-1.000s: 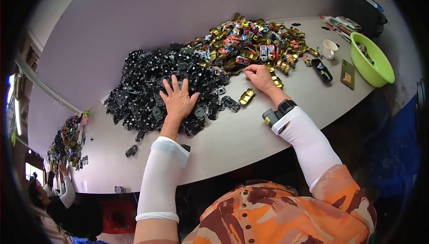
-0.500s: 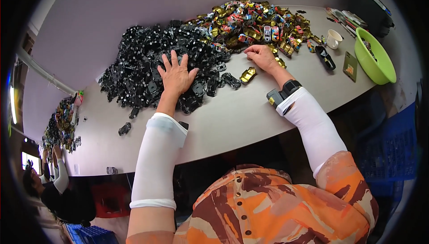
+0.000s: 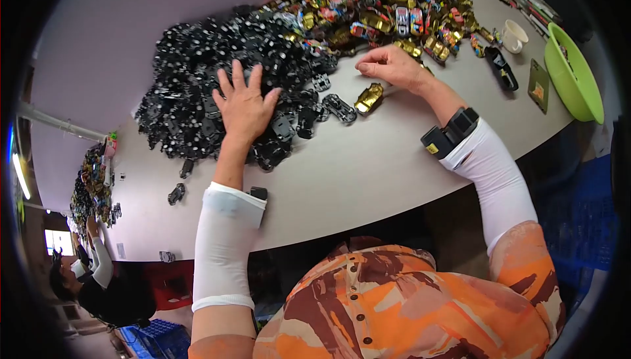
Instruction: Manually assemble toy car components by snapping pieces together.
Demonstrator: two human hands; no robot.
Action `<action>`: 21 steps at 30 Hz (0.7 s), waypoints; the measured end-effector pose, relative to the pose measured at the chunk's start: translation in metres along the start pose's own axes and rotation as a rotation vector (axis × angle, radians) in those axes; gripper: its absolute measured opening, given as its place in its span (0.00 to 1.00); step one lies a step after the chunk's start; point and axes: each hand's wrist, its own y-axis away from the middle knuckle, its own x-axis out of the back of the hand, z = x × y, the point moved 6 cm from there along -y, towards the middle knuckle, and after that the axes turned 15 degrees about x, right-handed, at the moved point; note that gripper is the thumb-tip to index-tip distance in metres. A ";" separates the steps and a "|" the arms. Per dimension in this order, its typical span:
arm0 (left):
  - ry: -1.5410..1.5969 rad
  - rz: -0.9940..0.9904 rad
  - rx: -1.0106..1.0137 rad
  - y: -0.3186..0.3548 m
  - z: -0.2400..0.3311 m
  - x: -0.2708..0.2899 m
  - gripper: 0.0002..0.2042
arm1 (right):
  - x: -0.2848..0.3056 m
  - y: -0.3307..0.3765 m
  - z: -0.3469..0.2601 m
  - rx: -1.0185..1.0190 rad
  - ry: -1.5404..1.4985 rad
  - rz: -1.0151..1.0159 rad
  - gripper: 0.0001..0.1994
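Head view: the left hand (image 3: 246,110) is spread wide, palm down on the black heap (image 3: 187,86), fingers fanned, with no grip to be seen on any one piece. Over to the right hand (image 3: 394,70), loosely curled above the table (image 3: 342,185), thumb and fingertips close together; whether anything small sits between them, I cannot tell. The gold car (image 3: 369,98) lies just below that hand, on the table, with a loose black part (image 3: 339,109) right beside it. Behind, the bright car heap (image 3: 388,20) glitters, while the cup (image 3: 514,37) and green bowl (image 3: 572,76) stand off to the right. My read: this is the handling of loose parts, left on the heap, right poised. Any pick-up here calls for parting the right fingers and lowering them squarely over one piece, clear of its neighbours.
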 end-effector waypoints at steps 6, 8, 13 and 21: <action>0.007 0.013 0.001 -0.001 -0.002 -0.001 0.29 | -0.001 -0.006 -0.014 0.018 0.065 -0.274 0.15; 0.035 0.015 -0.003 -0.002 -0.005 -0.002 0.29 | -0.005 -0.006 -0.019 0.040 0.030 -0.386 0.20; 0.093 0.037 -0.011 -0.001 -0.005 0.003 0.28 | -0.016 -0.002 -0.038 0.129 0.263 -0.487 0.33; 0.144 0.037 -0.048 -0.001 -0.005 0.005 0.27 | -0.018 -0.002 -0.045 0.016 0.322 -0.494 0.29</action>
